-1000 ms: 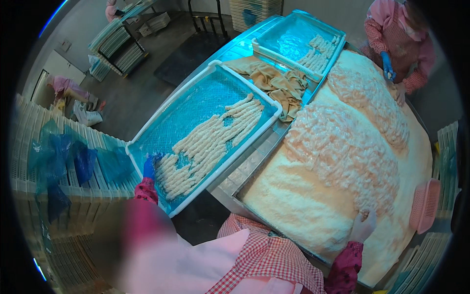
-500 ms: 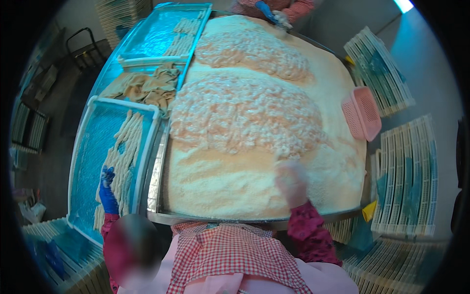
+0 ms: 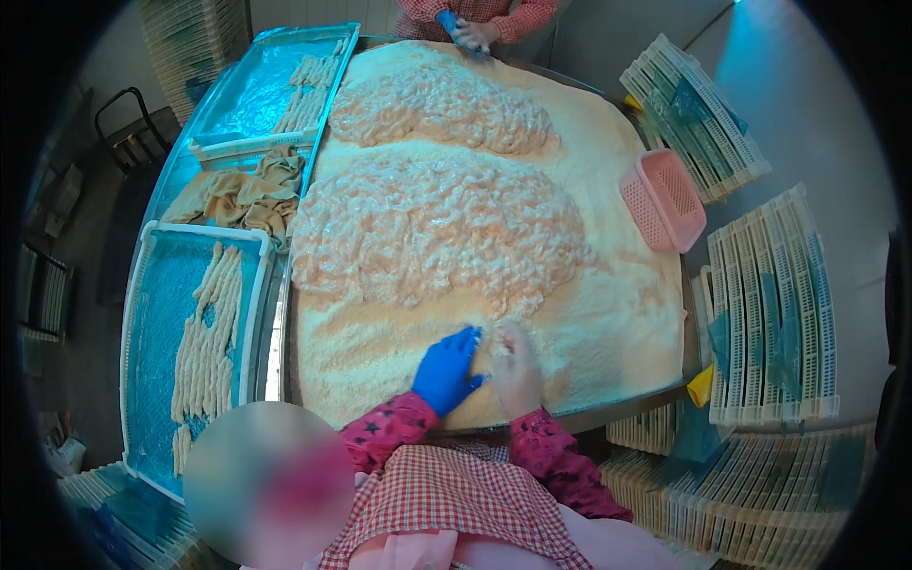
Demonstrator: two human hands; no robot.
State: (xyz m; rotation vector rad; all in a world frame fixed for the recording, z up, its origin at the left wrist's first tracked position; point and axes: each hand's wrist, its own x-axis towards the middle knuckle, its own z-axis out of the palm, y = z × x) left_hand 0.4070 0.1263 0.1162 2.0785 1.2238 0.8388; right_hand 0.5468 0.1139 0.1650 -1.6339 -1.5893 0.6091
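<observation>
Two hands of mine are close together over the near side of the table [image 3: 617, 408], just in front of the nearer pile of meat [image 3: 437, 228]. My left hand [image 3: 446, 370], in a blue glove, is about half open: its fingers point towards the other hand, the thumb stands off from them, and between them I see only the pale crumbs [image 3: 361, 347]. My right hand [image 3: 518, 370], in a whitish glove, has its fingers loosely bent beside the blue fingertips; I cannot tell whether they have hold of a piece. A second pile of meat [image 3: 442, 104] lies further off, beyond a band of crumbs. On my left, a white-rimmed tray [image 3: 142, 361] with blue netting holds coated strips [image 3: 204, 337] laid side by side; past a crumpled tan cloth [image 3: 242, 198], a further tray [image 3: 252, 100] holds shorter rows. A pink basket [image 3: 665, 199] sits at the table's right edge, near leaning stacks of trays [image 3: 774, 313]. Whether the basket or stacks carry writing is too small for me to tell. Across the table, a co-worker's gloved hands [image 3: 465, 33] are held together
</observation>
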